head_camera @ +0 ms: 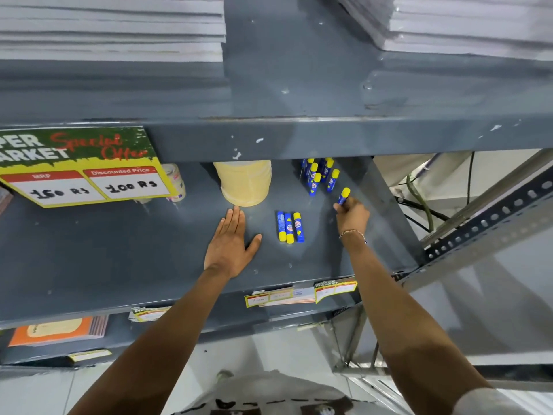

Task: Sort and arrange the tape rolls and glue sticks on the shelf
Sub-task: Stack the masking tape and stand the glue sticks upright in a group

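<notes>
Fingers (pixel 341 207) of right hand (pixel 353 217) around glue stick (pixel 343 196)

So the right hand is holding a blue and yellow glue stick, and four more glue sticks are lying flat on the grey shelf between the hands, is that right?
Not quite: the head view shows three blue-and-yellow glue sticks lying flat on the grey metal shelf, not four. The right hand does hold a blue-and-yellow glue stick.

- Grey shelf (pixel 119 259) seen from above; left hand (pixel 230 244) laid flat on it, fingers together, thumb out.
- Blue/yellow glue stick (pixel 343 196) gripped upright in right hand (pixel 353 217), near shelf's rt post.
- 3 glue sticks (pixel 289 226) laid side by side btwn the hands.
- Upright glue sticks (pixel 320 175) grouped at back.
- Stack of tape rolls (pixel 244 182) stood just beyond left fingertips.
- Price sign (pixel 80 169) hung from upper shelf edge.
</notes>
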`<action>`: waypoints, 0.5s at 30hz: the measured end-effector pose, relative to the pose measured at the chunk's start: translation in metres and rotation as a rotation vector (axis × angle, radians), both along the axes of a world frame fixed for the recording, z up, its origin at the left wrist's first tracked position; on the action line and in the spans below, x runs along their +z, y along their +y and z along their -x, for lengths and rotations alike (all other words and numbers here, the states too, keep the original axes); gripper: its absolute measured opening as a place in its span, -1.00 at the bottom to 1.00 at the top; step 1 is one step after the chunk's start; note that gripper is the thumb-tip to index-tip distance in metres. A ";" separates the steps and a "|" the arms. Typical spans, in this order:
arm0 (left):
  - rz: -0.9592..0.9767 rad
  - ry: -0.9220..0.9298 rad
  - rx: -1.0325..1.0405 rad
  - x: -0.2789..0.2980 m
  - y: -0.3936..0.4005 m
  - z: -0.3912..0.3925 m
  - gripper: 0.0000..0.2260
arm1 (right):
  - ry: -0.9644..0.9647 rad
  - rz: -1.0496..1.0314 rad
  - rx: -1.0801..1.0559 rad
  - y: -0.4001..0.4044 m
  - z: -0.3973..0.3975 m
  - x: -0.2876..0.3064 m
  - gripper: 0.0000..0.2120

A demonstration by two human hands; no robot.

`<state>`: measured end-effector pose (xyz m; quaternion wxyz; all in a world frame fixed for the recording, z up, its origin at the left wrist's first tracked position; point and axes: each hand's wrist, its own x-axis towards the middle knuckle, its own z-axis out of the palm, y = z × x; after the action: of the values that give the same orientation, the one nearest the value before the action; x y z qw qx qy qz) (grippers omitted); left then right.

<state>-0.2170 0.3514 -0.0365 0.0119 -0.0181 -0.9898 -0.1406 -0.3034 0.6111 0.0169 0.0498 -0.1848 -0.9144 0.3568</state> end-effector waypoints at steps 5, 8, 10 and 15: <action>0.006 -0.005 -0.001 0.000 0.001 -0.001 -0.30 | 0.010 0.108 -0.014 0.002 0.007 -0.002 -0.81; 0.007 0.005 0.006 0.000 0.001 0.000 -0.30 | 0.014 0.148 0.005 0.003 0.009 0.001 -0.79; 0.009 0.003 0.001 -0.001 0.001 0.000 -0.30 | 0.018 0.183 -0.027 0.004 0.004 0.003 -0.78; -0.013 -0.009 0.008 0.000 0.001 -0.001 -0.30 | 0.014 0.254 -0.117 -0.016 -0.032 0.001 -0.78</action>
<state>-0.2164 0.3521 -0.0364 0.0084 -0.0135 -0.9890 -0.1470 -0.2716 0.5951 0.0180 0.0530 -0.2403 -0.8491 0.4674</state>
